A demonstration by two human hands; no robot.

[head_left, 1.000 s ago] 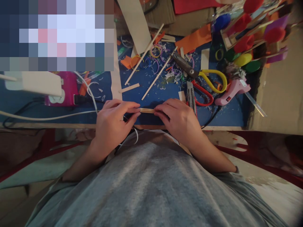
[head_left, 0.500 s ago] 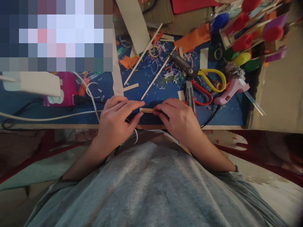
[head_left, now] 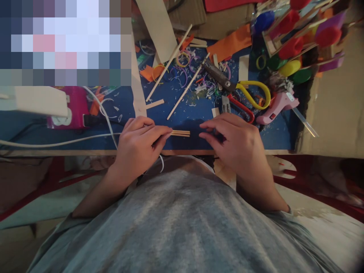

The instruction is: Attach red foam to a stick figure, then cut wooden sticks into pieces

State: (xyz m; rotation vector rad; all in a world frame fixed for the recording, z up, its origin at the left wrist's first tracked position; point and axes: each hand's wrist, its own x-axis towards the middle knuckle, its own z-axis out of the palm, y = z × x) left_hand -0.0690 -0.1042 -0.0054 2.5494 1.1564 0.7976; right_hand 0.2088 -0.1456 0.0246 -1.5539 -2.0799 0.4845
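Observation:
Several short wooden sticks (head_left: 181, 133) lie side by side in a small bundle above the near edge of the blue tabletop (head_left: 182, 146). The thumb and forefinger of my left hand (head_left: 143, 142) pinch the bundle's left end. To the right, a small gap from the bundle's free end, my right hand (head_left: 234, 140) is open, its thumb and forefinger apart and nothing visible between them. Two longer wooden sticks (head_left: 186, 89) (head_left: 169, 62) lie slanted farther back. A utility knife (head_left: 226, 104) is partly hidden behind my right hand.
Scissors (head_left: 229, 83) with yellow and red handles and a pink glue gun (head_left: 280, 108) lie to the right. Paper scraps and an orange strip (head_left: 230, 41) litter the back. On the left are a magenta power block (head_left: 78, 106), a white adapter (head_left: 41, 100) and a white cable (head_left: 71, 144).
My right hand has let go of the stick bundle and moved right, its fingers parting. My left hand has closed on the bundle's left end.

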